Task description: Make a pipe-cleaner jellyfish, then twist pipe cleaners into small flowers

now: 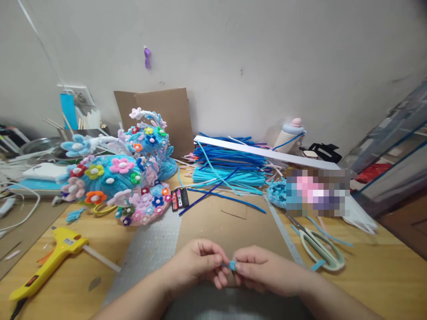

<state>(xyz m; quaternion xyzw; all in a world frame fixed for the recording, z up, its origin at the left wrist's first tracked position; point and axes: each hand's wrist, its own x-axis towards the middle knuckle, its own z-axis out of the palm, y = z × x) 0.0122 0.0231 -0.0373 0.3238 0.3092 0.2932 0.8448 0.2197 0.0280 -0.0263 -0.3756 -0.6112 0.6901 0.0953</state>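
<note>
Low in the middle of the head view, my left hand (203, 263) and my right hand (268, 270) meet over a brown cardboard sheet (213, 231). Between their fingertips is a short light blue piece of pipe cleaner (232, 266). Thumb and index finger of the left hand pinch its left end, while the right thumb presses on its right end. Most of the piece is hidden by the fingers. Two loose dark blue pipe cleaners (233, 201) lie across the far edge of the cardboard.
Bundled blue pipe cleaners (230, 178) lie behind the cardboard. Flower-covered pipe cleaner crafts (110, 178) stand at left, a yellow hot glue gun (50, 262) nearer me. Scissors (322, 251) lie at right on the wooden table (370, 271). A bottle (288, 135) stands by the wall.
</note>
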